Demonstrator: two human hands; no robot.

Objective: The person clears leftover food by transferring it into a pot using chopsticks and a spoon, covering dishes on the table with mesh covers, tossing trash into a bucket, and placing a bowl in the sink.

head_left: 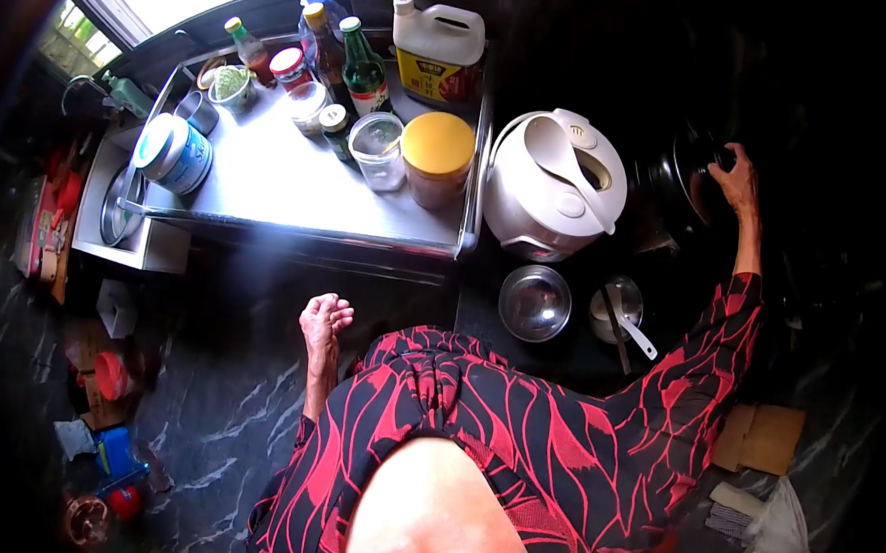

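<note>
At the right, my right hand (737,182) reaches to a dark round pot or lid (697,175), its fingers bent at the edge; the dark surroundings hide what they grip. My left hand (327,318) hangs below the metal tray table with its fingers curled, and I see nothing in it. Between the table and the dark pot stands a white rice cooker (537,206) with a white rice paddle (559,162) lying on its lid. In front of the cooker are a metal bowl (535,303) and a small bowl (607,303) with a white spoon (637,337) and brown chopsticks (616,326).
The metal tray table (288,183) holds several bottles and jars, a yellow-lidded jar (437,158) and a white jug (438,51). A white drawer (164,246) is at the left. Cardboard (760,438) and cloths (775,539) lie at the lower right.
</note>
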